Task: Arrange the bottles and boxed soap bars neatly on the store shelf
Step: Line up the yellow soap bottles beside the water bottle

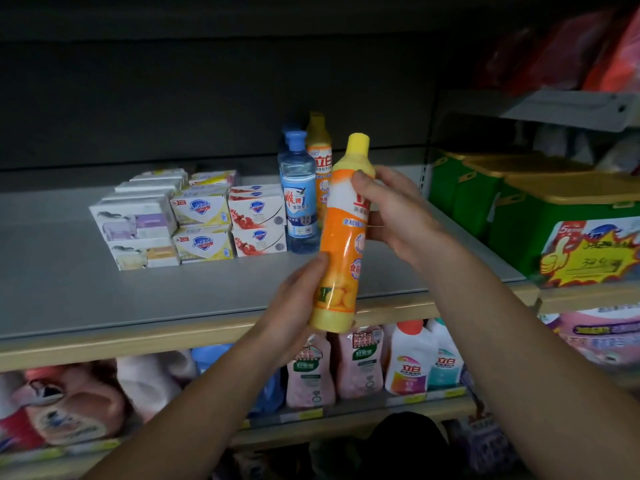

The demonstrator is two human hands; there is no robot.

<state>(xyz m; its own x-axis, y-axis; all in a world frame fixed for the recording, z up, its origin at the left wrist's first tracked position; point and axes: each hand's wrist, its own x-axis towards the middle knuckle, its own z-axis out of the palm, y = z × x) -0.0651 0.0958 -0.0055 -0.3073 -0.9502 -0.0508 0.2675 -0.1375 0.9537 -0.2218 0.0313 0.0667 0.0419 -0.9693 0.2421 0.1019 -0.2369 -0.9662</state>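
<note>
Both hands grip one tall orange-and-yellow plastic detergent bottle at frame centre: left hand curled round its base, right hand round its shoulder. It tilts above the grey shelf, right of the stacked soap boxes.

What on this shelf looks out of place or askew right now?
Only the orange bottle: it is off the shelf, tilted, with the left hand gripping its base and the right hand its upper body. The soap boxes and the blue bottle stand neatly. Nothing looks spilled.
</note>
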